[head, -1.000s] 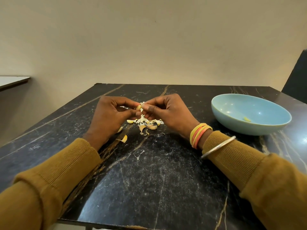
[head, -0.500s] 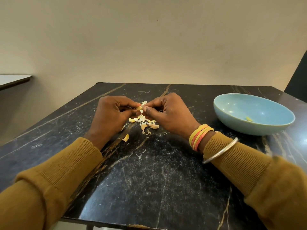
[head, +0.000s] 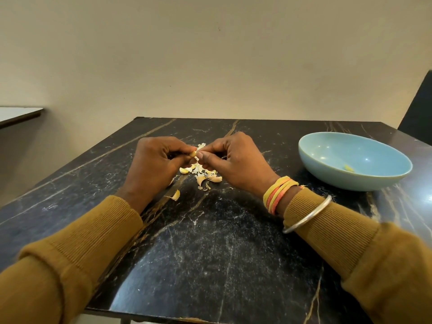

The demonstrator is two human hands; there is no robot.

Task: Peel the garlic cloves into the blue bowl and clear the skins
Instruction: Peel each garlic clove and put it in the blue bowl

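Left side: left hand (head: pixel 154 164), fingers curled in, thumb and forefinger tips pinched on a garlic clove (head: pixel 193 154), held above the black marble table (head: pixel 210 253). One loose piece (head: pixel 175 195) lies on the table near the left wrist; clove or skin, cannot tell. Directly below both hands, a pile of skins (head: pixel 205 177). Centre right: right hand (head: pixel 236 162), fingers curled, thumb and forefinger nipping the same clove from the other side. Thread bands (head: pixel 278 195) and a metal bangle (head: pixel 308 215) on that wrist. Far right: blue bowl (head: pixel 327 169), upright, well apart from the hands, one yellowish peeled clove (head: pixel 349 168) inside
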